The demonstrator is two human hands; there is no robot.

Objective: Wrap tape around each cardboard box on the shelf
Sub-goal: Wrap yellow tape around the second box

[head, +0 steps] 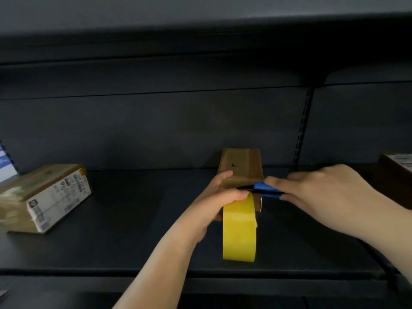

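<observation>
A dark shelf [133, 219] carries a labelled cardboard box [46, 197] at the left, its white stickers too blurred to read, and another box [394, 172] at the right edge. In the middle stands a small brown box [240, 166]. The left hand [218, 201] pinches yellow tape [239, 230] against its near face, fingers clenched on the tape. The right hand [323, 192] grasps a blue cutter [265, 189] touching the tape's top

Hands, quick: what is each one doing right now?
Left hand: closed on the yellow tape against the cardboard box.
Right hand: closed on a blue cutter.
</observation>
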